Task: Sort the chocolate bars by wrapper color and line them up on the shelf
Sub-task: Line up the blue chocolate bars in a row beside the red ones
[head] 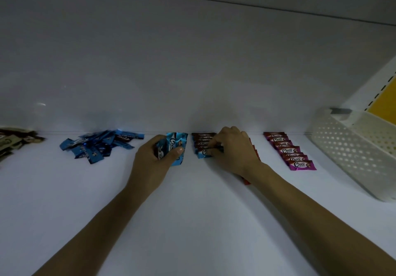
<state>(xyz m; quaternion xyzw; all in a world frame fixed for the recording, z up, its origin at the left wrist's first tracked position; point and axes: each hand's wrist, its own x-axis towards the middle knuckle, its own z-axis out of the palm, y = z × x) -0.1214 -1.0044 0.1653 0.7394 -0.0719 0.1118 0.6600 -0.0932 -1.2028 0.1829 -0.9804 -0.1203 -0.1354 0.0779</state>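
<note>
My left hand grips a bunch of light-blue wrapped chocolate bars just above the white shelf. My right hand pinches the front bar of a short overlapping row of blue bars near the back wall. A loose heap of blue bars lies to the left. A neat row of purple bars runs on the right. Red bars peek out from under my right wrist, mostly hidden.
A white perforated plastic basket stands at the right edge, beside a shelf upright with a yellow panel. Brownish wrapped bars lie at the far left. The white back wall rises just behind the rows.
</note>
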